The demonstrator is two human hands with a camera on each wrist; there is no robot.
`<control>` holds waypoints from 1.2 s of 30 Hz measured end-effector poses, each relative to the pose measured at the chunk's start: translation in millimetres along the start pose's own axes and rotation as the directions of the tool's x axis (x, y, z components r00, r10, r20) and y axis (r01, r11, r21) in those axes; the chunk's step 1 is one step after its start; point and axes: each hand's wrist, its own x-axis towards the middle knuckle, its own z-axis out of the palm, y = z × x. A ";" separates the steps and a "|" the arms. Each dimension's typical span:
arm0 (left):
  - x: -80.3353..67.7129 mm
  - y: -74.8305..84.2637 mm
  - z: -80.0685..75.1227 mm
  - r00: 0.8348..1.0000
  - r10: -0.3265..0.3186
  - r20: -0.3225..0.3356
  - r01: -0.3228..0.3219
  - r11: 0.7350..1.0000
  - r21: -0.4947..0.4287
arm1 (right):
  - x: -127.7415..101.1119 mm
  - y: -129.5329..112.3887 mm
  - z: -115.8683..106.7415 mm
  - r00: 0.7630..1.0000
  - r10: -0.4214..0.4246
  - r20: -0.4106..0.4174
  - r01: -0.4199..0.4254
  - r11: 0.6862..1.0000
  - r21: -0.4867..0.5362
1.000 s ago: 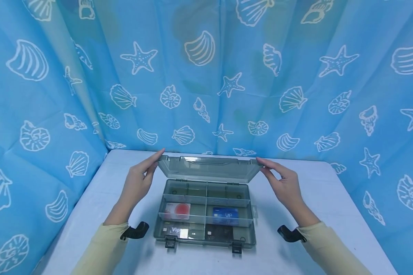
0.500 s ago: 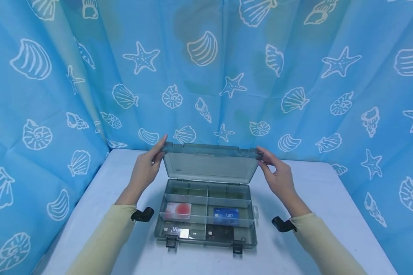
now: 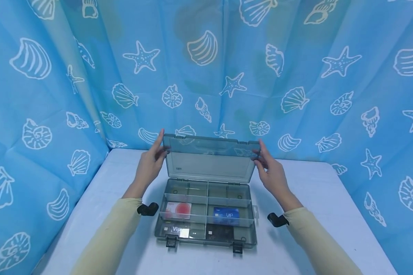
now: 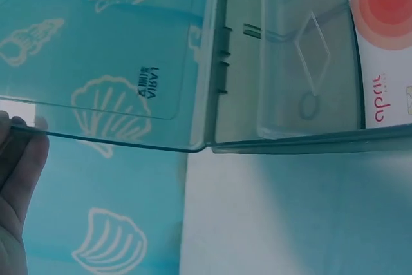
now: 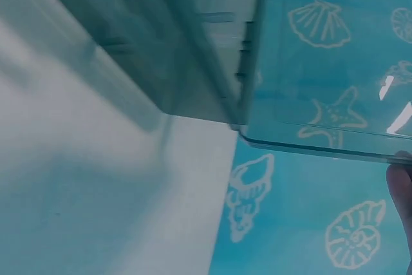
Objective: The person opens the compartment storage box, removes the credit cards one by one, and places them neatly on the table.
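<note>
In the head view, a grey see-through plastic organizer box [image 3: 223, 225] lies on the table, its hinged lid [image 3: 210, 168] raised to nearly upright. My left hand [image 3: 149, 164] holds the lid's left edge near the top corner between thumb and fingers. On the opposite edge, my right hand [image 3: 272, 175] holds the other top corner. Inside the box are a white card with a red circle [image 3: 182, 210], a blue VIP card [image 3: 226, 214], a black Vip card [image 3: 173, 230] and a black VIP card [image 3: 219, 233]. Both wrist views show only part of each hand at the lid's edge.
Two dark latches [image 3: 171, 241] hang at the box's front edge, and a clear tab sticks out on its right side. Dividers split the box into several compartments. The white table [image 3: 313, 183] meets a blue seashell-patterned curtain [image 3: 192, 76] behind and at both sides.
The lid has swung up and back from a low tilt to nearly upright. Both hands have risen with it, still at its corners. Box and cards have stayed in place.
</note>
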 end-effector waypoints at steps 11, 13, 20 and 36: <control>-1.2 -5.4 9.4 1.000 -0.014 0.022 0.012 0.996 0.085 | -6.7 9.0 12.7 0.997 0.075 0.011 -0.075 0.997 -0.019; -1.4 -6.2 10.2 1.000 -0.003 0.017 0.001 0.995 0.096 | -8.2 10.2 15.1 0.995 0.100 0.023 -0.099 0.995 -0.029; 0.2 -9.7 13.1 1.000 0.002 0.024 -0.004 0.995 0.098 | -13.8 16.0 22.7 0.990 0.133 0.049 -0.130 0.990 -0.055; -8.0 -23.3 24.5 0.986 -0.080 0.143 0.060 0.988 0.140 | -27.8 27.8 36.4 0.981 0.155 0.120 -0.144 0.985 -0.095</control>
